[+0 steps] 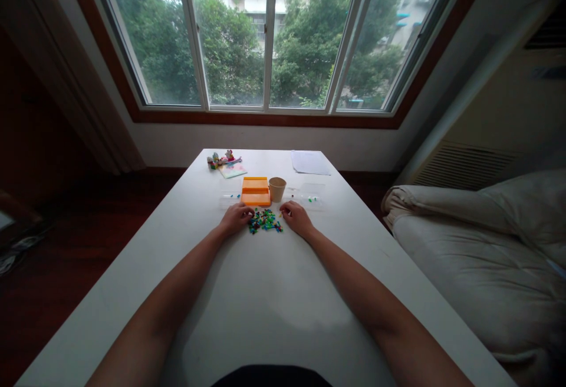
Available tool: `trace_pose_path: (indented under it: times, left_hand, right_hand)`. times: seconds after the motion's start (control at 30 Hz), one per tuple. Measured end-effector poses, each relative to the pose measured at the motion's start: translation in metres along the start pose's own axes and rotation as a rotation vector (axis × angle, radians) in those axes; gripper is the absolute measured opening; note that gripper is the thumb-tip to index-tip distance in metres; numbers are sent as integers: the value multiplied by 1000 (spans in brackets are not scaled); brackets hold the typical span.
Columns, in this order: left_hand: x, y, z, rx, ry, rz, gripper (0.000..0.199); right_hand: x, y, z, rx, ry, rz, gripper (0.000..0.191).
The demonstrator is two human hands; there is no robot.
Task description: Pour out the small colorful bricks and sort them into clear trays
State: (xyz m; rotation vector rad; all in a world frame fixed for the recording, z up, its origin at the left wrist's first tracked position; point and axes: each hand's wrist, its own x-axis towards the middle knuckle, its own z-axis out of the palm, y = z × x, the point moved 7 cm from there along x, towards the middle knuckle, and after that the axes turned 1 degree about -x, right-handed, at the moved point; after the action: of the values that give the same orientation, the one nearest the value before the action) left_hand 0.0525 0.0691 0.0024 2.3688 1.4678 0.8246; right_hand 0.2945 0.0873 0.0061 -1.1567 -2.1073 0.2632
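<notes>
A heap of small colourful pieces (265, 220), mostly green, blue and yellow, lies on the white table between my hands. At its left edge, my left hand (236, 218) rests with the fingers curled and the tips touching the heap; whatever is in them is too small to make out. My right hand (297, 218) is just right of the heap, fingers bent together in a pinch. A tiny yellow piece shows by its fingertips, but I cannot tell if it is held. Behind the heap lie an open orange plastic box (255, 199) and a tan cup (277, 190).
Clear plastic trays with a few small pieces flank the box: a left tray (227, 203) and a right tray (316, 192). Farther back are small toy figures (214, 161), a coloured card (233, 170) and white paper sheets (310, 163). A sofa (477, 257) stands right of the table (265, 292).
</notes>
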Motion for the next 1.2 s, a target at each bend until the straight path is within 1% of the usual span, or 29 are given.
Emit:
trace_pose_path:
  times: [0.13, 0.3, 0.53, 0.63, 0.7, 0.8, 0.97, 1.1, 1.2]
  left_hand:
    - [0, 0, 0, 9, -1, -1, 21]
    - [-1, 0, -1, 8, -3, -9, 21]
    - [0, -4, 1, 16, 5, -20, 22]
    - [1, -4, 1, 20, 6, -14, 21]
    - [1, -4, 1, 22, 2, -16, 21]
    - [1, -5, 1, 18, 4, -23, 21]
    - [1, -6, 2, 17, 17, -13, 21]
    - [2, -6, 2, 23, 21, 3, 20]
    - [1, -6, 2, 22, 12, -3, 21]
  right_hand:
    - [1, -8, -4, 25, 14, -9, 13]
    - [6, -26, -5, 72, 7, -34, 8]
    - [19, -46, 10, 100, -60, -66, 8]
    - [29, -56, 15, 116, -56, -109, 11]
    - [38, -61, 19, 114, -30, -112, 11]
    - [54, -66, 27, 108, 16, -92, 13]
    - [75, -67, 50, 114, 16, -67, 20]
    - [84, -63, 63, 51, 15, -52, 27]
    - [85, -59, 70, -24, -19, -27, 31]
